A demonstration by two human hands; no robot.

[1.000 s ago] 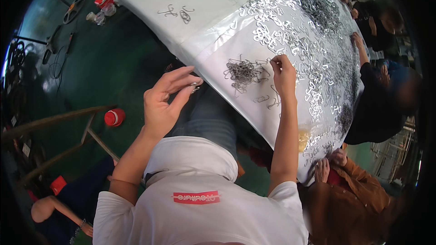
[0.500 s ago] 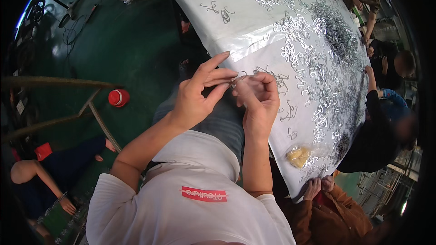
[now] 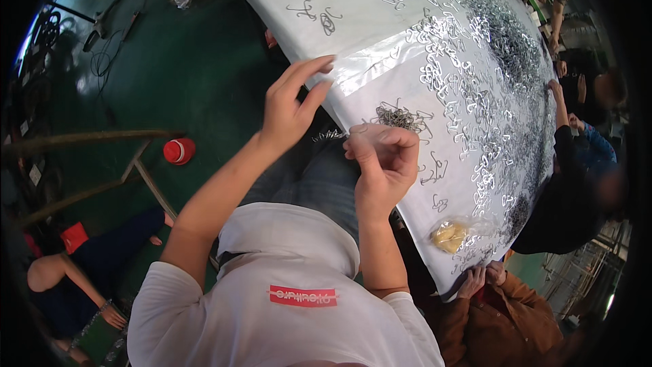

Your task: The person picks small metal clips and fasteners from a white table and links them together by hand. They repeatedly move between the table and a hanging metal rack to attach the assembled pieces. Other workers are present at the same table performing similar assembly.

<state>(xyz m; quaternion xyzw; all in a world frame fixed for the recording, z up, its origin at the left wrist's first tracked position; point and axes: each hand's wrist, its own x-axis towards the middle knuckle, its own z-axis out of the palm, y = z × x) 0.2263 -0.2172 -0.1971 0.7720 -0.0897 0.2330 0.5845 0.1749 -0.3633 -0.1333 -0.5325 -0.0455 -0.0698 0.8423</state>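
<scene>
My left hand (image 3: 293,103) is raised off the table's near left edge, its fingers and thumb apart with nothing between them. Closed in a pinch, my right hand (image 3: 382,166) is over the near edge of the table. From its fingertips a short row of shiny wire loops (image 3: 328,136) sticks out to the left; its exact kind is too small to make out. Just beyond that hand lies a small heap of dark bent wire hooks (image 3: 401,117), partly hidden by my fingers. A few loose hooks (image 3: 433,168) lie to its right.
Bright metal hooks (image 3: 485,105) are scattered over the white-covered table (image 3: 370,41), with a dense dark pile (image 3: 509,47) farther off. A plastic bag with something yellow (image 3: 449,236) lies near the right corner. Co-workers' hands (image 3: 481,278) work along other edges. A red container (image 3: 179,151) stands on the green floor.
My left hand has come away from the right, moving up and left, and its fingers have opened. The row of wire loops now shows at my right fingertips.
</scene>
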